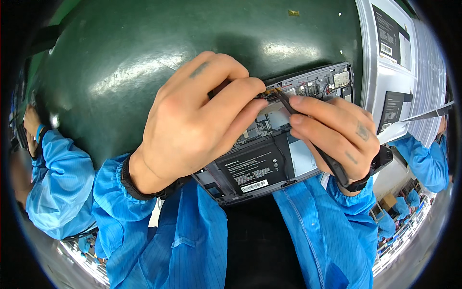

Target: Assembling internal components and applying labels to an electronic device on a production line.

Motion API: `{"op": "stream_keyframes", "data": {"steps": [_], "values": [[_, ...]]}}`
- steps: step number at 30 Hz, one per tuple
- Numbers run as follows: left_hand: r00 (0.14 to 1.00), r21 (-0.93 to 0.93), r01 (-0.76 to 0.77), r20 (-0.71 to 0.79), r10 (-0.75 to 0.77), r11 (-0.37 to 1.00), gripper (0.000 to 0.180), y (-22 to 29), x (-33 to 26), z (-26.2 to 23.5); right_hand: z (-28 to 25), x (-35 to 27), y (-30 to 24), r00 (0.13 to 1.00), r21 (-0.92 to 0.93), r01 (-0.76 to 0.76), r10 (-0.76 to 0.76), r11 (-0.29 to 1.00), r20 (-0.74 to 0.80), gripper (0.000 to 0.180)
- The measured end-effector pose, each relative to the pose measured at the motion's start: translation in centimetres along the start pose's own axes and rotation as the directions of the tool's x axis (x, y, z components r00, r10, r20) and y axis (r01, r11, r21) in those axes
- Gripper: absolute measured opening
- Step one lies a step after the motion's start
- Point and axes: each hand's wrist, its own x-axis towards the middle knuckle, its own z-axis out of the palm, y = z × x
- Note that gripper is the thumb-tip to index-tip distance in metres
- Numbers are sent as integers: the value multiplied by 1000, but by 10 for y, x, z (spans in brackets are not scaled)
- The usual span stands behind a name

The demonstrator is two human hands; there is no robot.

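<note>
An opened tablet-like device [277, 119] with bare circuitry lies tilted at the table's near edge. A black battery [262, 166] with a printed label fills much of its near half, and a thin dark cable [280, 144] runs beside it. My left hand [192, 113] is closed over the device's far left part; its thumb and forefinger pinch at the board's far edge, where whatever they hold is hidden. Black tweezers [320, 151] are gripped in my right hand [339, 132]. Their tip touches or nearly touches a small orange-gold strip [273, 91] beside my left fingertips.
White trays [369, 72] are stacked at the right, with labelled black batteries [389, 36] on top. A scrap of yellow tape [293, 13] lies on the green table [144, 38]. Blue-sleeved co-workers sit at the left [62, 183] and right [423, 161].
</note>
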Motion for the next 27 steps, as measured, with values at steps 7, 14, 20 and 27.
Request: {"op": "stream_keyframes", "data": {"steps": [7, 14, 20, 27], "values": [[1000, 18, -12, -25, 12, 1000, 27, 1, -1, 1, 6, -2, 1, 996, -91, 82, -83, 993, -14, 33], [998, 17, -48, -28, 48, 999, 26, -2, -2, 1, -4, 4, -25, 996, -127, -26, 36, 992, 84, 26], [997, 13, -64, -36, 64, 998, 26, -4, -2, 2, -4, 1, -24, 995, -171, -29, 45, 985, 90, 27], [996, 19, -85, -28, 86, 996, 26, -4, -2, 2, -7, 9, -20, 984, -173, 0, 31, 985, 175, 30]]}}
